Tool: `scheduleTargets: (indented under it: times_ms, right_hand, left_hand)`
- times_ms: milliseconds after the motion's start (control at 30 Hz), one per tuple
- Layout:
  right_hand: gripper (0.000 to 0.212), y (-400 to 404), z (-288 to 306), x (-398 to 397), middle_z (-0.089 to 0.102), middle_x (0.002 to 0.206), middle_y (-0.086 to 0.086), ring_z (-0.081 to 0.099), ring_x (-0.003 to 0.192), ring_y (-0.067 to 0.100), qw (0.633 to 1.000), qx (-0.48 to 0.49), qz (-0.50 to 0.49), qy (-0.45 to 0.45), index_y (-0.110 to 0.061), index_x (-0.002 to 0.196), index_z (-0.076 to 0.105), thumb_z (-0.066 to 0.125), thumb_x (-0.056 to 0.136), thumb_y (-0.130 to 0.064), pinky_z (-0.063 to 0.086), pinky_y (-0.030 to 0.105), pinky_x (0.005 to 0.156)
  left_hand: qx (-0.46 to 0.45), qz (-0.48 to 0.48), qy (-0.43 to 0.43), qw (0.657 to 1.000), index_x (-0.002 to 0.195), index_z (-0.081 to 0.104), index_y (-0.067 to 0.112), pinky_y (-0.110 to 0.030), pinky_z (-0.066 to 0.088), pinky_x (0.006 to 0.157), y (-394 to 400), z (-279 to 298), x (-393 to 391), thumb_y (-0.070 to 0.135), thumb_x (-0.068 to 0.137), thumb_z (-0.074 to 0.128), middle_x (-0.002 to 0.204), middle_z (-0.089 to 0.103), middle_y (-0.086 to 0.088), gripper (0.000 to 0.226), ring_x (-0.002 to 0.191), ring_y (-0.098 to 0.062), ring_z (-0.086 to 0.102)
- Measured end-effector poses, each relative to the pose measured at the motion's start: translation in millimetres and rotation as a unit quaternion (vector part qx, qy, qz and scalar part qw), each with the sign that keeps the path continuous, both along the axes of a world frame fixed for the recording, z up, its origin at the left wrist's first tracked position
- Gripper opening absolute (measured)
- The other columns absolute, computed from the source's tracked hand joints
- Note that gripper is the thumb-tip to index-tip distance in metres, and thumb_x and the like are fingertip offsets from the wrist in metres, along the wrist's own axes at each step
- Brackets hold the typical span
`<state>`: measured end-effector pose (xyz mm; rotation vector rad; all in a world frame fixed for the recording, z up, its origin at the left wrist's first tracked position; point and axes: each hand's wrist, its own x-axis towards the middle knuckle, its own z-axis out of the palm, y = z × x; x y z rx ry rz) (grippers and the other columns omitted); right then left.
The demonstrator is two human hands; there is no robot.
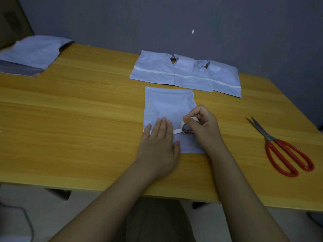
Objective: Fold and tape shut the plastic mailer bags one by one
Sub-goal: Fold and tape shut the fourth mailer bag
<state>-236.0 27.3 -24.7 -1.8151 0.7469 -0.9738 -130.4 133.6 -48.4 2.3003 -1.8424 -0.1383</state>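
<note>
Mailer: pale grey plastic mailer bag [167, 105] lay flat on yellow wooden table [78, 102].
Left hand [160, 142]: straight fingers pressed white tape strip [176, 131].
Right hand [203, 126]: fingers curled around white tape roll [188, 128].

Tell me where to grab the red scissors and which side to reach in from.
Take the scissors by the red handle loops, which lie nearest the table's front edge, with the closed blades pointing away toward the wall. Reach in from the near right side. They lie flat, so curled fingers should slip through the loops most easily.
</note>
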Motion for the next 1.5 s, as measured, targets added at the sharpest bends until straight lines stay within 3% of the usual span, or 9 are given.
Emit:
scheduleTargets:
  times_ms: [367, 700, 833, 1000, 1133, 1267, 1400, 1500]
  right_hand:
    - [0.017, -1.2, -1.0, -1.3, 0.048, 0.066, -0.002, 0.047, 0.056, -0.001, 1.0, -0.008, -0.01, 0.017, -0.004, 0.076, 0.05, 0.061, 0.09, -0.001, 0.038, 0.013, 0.055]
    - [0.012, 3.4, 2.4, -2.3, 0.049, 0.061, 0.0, 0.048, 0.05, 0.0, 1.0, -0.013, -0.009, 0.022, 0.001, 0.08, 0.05, 0.057, 0.089, 0.006, 0.041, 0.016, 0.051]
    - [0.017, 0.2, 0.4, -3.6, 0.049, 0.06, 0.002, 0.048, 0.051, 0.009, 0.999, -0.013, -0.017, 0.031, -0.003, 0.076, 0.048, 0.057, 0.087, 0.005, 0.041, 0.023, 0.052]
    - [0.015, -4.2, -3.4, -6.6, 0.049, 0.064, 0.015, 0.046, 0.057, 0.027, 0.999, -0.024, -0.022, 0.044, -0.008, 0.073, 0.047, 0.058, 0.082, -0.003, 0.041, 0.042, 0.054]
    - [0.013, -3.8, -1.5, -6.8, 0.049, 0.065, 0.018, 0.046, 0.06, 0.038, 0.997, -0.041, -0.04, 0.053, -0.009, 0.07, 0.047, 0.059, 0.075, -0.008, 0.042, 0.045, 0.055]
    - [0.021, -2.6, 0.2, -8.4, 0.05, 0.063, 0.016, 0.044, 0.056, 0.025, 0.996, -0.046, -0.047, 0.056, -0.012, 0.068, 0.046, 0.06, 0.077, 0.002, 0.039, 0.039, 0.054]
    - [0.025, -2.1, 0.7, -10.4, 0.051, 0.064, 0.017, 0.044, 0.056, 0.023, 0.995, -0.047, -0.045, 0.072, -0.014, 0.068, 0.046, 0.06, 0.079, 0.003, 0.039, 0.04, 0.052]
    - [0.022, -4.0, -0.6, -10.6, 0.047, 0.06, 0.003, 0.041, 0.054, 0.015, 0.993, -0.051, -0.043, 0.096, -0.013, 0.07, 0.046, 0.06, 0.081, 0.0, 0.035, 0.035, 0.052]
  left_hand:
    - [-0.005, -0.001, -0.006, 1.0, 0.151, -0.006, 0.01, -0.038, -0.009, 0.118, 0.7, 0.2, -0.1, 0.048, 0.081, -0.014, 0.159, -0.009, -0.007, 0.08, 0.145, -0.015, -0.013]
    - [-0.002, 0.001, -0.002, 1.0, 0.151, -0.006, 0.01, -0.038, -0.009, 0.118, 1.1, 1.0, -0.3, 0.046, 0.085, -0.004, 0.159, -0.01, -0.007, 0.075, 0.145, -0.016, -0.013]
    - [-0.003, 0.001, 0.002, 1.0, 0.151, -0.007, 0.01, -0.037, -0.011, 0.117, 1.3, 0.5, -0.7, 0.047, 0.084, -0.005, 0.159, -0.01, -0.007, 0.076, 0.145, -0.015, -0.013]
    - [-0.002, 0.002, 0.002, 1.0, 0.151, -0.007, 0.01, -0.037, -0.01, 0.118, 1.4, 1.2, -0.9, 0.047, 0.091, -0.001, 0.159, -0.01, -0.007, 0.07, 0.145, -0.016, -0.014]
    - [0.001, 0.003, 0.003, 1.0, 0.15, -0.008, 0.01, -0.037, -0.011, 0.117, 1.9, 1.9, -0.6, 0.045, 0.095, 0.001, 0.159, -0.011, -0.007, 0.066, 0.145, -0.016, -0.014]
    - [-0.001, 0.006, 0.006, 1.0, 0.151, -0.006, 0.01, -0.037, -0.011, 0.117, 2.0, 2.0, -1.0, 0.045, 0.093, 0.0, 0.159, -0.01, -0.007, 0.068, 0.145, -0.015, -0.013]
    - [-0.008, 0.003, 0.003, 1.0, 0.151, -0.005, 0.01, -0.036, -0.011, 0.117, 2.1, 0.9, -0.9, 0.047, 0.084, -0.007, 0.159, -0.009, -0.007, 0.076, 0.145, -0.015, -0.013]
    - [-0.003, 0.004, 0.008, 1.0, 0.151, -0.006, 0.01, -0.036, -0.012, 0.116, 2.2, 1.9, -0.4, 0.047, 0.085, -0.005, 0.159, -0.01, -0.007, 0.076, 0.145, -0.015, -0.013]
